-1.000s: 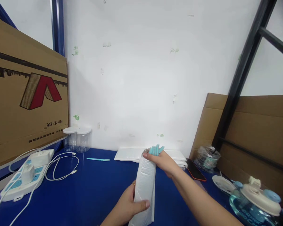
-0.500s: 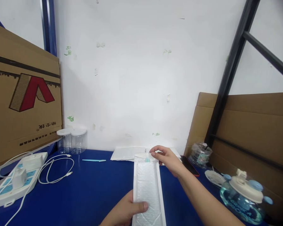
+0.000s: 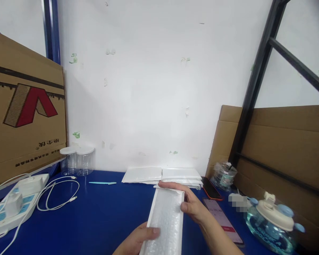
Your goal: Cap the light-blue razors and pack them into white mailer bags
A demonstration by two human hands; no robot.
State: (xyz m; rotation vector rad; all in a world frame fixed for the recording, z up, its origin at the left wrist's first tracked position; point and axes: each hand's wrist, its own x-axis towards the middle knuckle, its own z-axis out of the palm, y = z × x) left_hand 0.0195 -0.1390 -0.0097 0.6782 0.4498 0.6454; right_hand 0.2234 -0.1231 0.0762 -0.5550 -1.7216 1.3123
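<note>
A narrow white bubble mailer (image 3: 166, 216) is held up over the front of the table, its far end tilted away from me. My left hand (image 3: 138, 239) grips its lower left side, thumb lying flat on the front face. My right hand (image 3: 190, 202) is closed on the upper right corner, with the thumb at the right edge and the fingers reaching across behind the top edge. The fingers behind the mailer are partly hidden. Just beyond lie two stacks of white mailers (image 3: 142, 174) against the wall.
A light-blue slim stick (image 3: 102, 183) lies left of centre. White cables (image 3: 57, 193) and a power strip (image 3: 18, 202) are at left, with two lidded clear jars (image 3: 85, 161) behind. Two phones (image 3: 223, 221), a wrapped cup (image 3: 225, 176) and a blue bottle (image 3: 272, 223) stand right.
My right hand has gone from pinching the mailer's top edge to gripping its upper right corner. The light-blue piece at the top no longer shows. The mailer sits lower, and a second phone is now visible.
</note>
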